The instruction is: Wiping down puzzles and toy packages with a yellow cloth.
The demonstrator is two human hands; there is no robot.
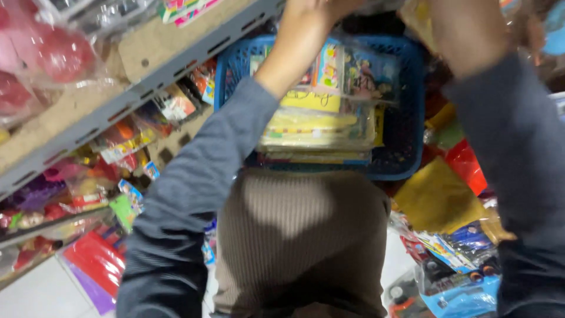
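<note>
Both my arms, in grey sleeves, reach up past the top of the frame. Only the wrist and heel of my left hand (318,8) show at the top edge, and its fingers are cut off. My right forearm (468,35) rises at the right, with the hand out of the frame. Below and between the arms sits a blue plastic basket (406,126), close against my brown ribbed top. Several flat, clear-wrapped colourful packets (321,121) are stacked in it.
A grey metal shelf rail (118,112) runs diagonally at the left, with red balls in plastic (56,56) above it and packaged toys (126,141) below. At the right lie gold and red bags (438,197) and blue toy packages (462,282). Pale floor tiles (35,291) show at the lower left.
</note>
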